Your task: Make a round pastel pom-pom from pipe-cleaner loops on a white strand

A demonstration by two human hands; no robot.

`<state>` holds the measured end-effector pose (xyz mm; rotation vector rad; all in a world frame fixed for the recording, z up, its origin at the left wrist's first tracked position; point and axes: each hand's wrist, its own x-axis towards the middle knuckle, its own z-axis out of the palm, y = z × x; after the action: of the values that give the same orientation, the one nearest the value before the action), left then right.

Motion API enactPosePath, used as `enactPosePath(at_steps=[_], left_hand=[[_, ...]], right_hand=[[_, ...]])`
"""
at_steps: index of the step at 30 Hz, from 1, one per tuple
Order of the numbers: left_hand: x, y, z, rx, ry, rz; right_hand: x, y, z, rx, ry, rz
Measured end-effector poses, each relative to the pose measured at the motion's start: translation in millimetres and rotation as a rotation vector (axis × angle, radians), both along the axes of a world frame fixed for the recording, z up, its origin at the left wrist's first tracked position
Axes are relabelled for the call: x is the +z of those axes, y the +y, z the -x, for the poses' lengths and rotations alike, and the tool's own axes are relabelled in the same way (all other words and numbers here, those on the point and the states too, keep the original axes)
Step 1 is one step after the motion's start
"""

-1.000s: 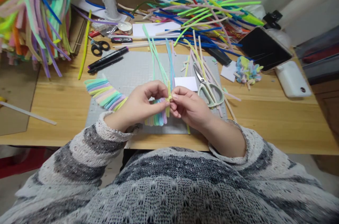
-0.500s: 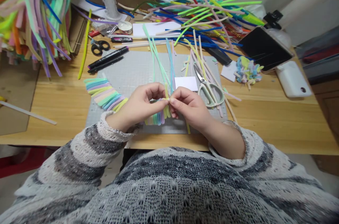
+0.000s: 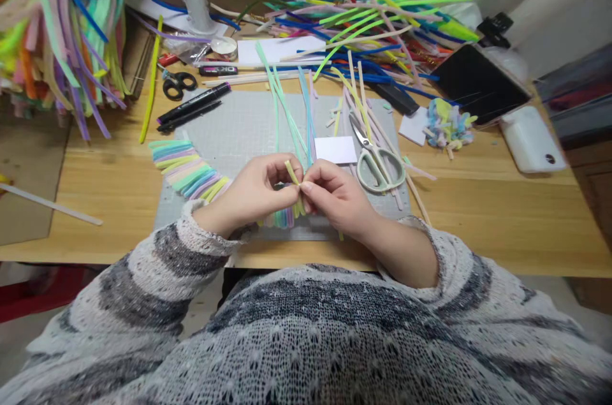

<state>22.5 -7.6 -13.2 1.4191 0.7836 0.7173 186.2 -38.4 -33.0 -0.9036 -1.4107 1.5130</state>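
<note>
Left hand (image 3: 261, 185) and right hand (image 3: 339, 194): both grips pinched on the yellow stem (image 3: 291, 171), over the mat (image 3: 248, 115), short of its front edge. Right fingertips hide the exact contact, I think. Striped row (image 3: 189, 169) overhangs mat's left edge. Scissors (image 3: 368, 145) near right hand, apart. Worktop (image 3: 478, 220) right edge well off.

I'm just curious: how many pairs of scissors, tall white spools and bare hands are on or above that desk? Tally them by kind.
Scissors: 2 (black-handled scissors, pale-handled scissors)
Tall white spool: 1
Bare hands: 2 (left hand, right hand)
Total: 5
</note>
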Motion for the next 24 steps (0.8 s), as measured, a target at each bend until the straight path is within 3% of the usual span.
enactPosePath(at_steps=[12,24], left_hand=[[1.3,-0.7,-0.4,0.003,-0.031,0.029],[-1.2,-0.4,3.6,0.016,0.072,-0.025]], right_hand=[[-5.5,1.0,0.1,0.021,0.064,0.026],[-5.6,-0.1,1.9,0.025,0.089,0.052]])
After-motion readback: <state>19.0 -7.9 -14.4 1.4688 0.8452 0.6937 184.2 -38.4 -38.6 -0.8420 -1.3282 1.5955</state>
